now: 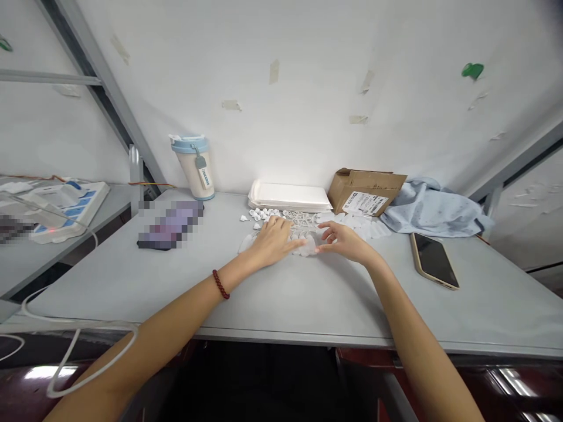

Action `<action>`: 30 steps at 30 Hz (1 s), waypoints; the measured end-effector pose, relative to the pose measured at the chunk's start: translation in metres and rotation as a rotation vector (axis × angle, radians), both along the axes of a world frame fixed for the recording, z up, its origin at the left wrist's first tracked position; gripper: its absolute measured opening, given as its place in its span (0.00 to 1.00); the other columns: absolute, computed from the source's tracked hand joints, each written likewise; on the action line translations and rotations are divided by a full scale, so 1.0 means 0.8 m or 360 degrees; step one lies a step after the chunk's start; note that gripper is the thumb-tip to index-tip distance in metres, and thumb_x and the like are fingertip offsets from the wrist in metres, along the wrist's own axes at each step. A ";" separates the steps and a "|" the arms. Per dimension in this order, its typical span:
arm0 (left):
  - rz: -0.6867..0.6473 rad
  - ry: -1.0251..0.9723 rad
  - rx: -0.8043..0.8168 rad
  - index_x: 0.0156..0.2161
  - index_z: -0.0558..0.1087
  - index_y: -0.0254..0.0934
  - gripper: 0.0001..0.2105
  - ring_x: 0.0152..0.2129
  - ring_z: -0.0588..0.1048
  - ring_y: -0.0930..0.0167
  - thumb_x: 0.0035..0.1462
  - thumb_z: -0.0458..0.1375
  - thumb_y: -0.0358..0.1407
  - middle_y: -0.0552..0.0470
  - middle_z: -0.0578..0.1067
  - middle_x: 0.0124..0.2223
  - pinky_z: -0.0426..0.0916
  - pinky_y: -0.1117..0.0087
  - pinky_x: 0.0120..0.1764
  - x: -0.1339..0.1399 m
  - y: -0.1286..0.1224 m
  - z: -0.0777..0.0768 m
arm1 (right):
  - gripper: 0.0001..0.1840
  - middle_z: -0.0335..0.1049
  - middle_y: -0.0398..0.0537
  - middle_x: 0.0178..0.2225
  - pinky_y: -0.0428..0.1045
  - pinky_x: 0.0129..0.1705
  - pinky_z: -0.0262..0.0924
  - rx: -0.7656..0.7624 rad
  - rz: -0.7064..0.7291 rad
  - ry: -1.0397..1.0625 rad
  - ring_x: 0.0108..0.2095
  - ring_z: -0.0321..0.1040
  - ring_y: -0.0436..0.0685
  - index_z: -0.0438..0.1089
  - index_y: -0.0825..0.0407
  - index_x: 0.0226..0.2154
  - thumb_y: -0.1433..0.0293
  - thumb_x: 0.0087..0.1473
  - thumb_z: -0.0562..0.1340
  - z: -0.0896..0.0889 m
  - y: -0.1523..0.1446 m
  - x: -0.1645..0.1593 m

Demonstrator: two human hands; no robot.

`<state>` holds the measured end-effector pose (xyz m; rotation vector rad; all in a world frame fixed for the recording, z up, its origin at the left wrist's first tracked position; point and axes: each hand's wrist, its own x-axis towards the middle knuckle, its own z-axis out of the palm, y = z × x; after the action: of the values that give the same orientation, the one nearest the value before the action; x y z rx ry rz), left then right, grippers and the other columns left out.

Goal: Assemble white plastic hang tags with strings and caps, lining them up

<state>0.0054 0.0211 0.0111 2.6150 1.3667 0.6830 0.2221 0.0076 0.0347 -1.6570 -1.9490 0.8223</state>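
Observation:
My left hand lies over a pile of small white parts, its fingers bent down onto them and its thumb stretched out to the right. Small white caps are heaped just beyond it. Thin white looped pieces lie between and behind my hands. A translucent, crinkled plastic piece, perhaps a small bag, sits between my thumbs. My right hand is at its right side, fingers curved and apart from the thumb, whose tip meets the plastic's edge. What lies under my left fingers is hidden.
Behind the pile are a white stack and an open cardboard box. A light blue cloth and a phone lie right. A tumbler and a blurred-out dark item are left. A white cable crosses the front-left edge.

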 end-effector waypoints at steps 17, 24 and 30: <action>-0.0188 0.0185 -0.0162 0.35 0.77 0.34 0.18 0.44 0.70 0.61 0.45 0.48 0.19 0.45 0.78 0.36 0.67 0.63 0.44 0.023 0.058 0.017 | 0.21 0.68 0.57 0.50 0.56 0.43 0.57 0.0831 -0.0091 -0.1003 0.50 0.60 0.64 0.66 0.55 0.48 0.81 0.54 0.50 -0.047 0.045 0.016; -0.0172 0.0099 -0.0159 0.42 0.76 0.32 0.21 0.47 0.69 0.63 0.48 0.46 0.19 0.46 0.77 0.44 0.67 0.64 0.47 0.022 0.057 0.022 | 0.21 0.66 0.58 0.48 0.55 0.42 0.56 0.0902 -0.0130 -0.1024 0.48 0.59 0.65 0.66 0.55 0.49 0.80 0.54 0.51 -0.052 0.046 0.017; -0.0092 -0.0570 -0.0125 0.40 0.76 0.38 0.17 0.45 0.71 0.67 0.51 0.49 0.24 0.51 0.77 0.45 0.68 0.64 0.46 0.016 0.052 0.033 | 0.22 0.66 0.58 0.46 0.55 0.43 0.56 0.0976 -0.0146 -0.1015 0.48 0.57 0.64 0.68 0.53 0.47 0.81 0.53 0.51 -0.059 0.050 0.018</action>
<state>0.0183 0.0625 0.0376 2.3161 1.1805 1.0072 0.2366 0.0474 -0.0129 -1.6946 -2.1776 -0.3841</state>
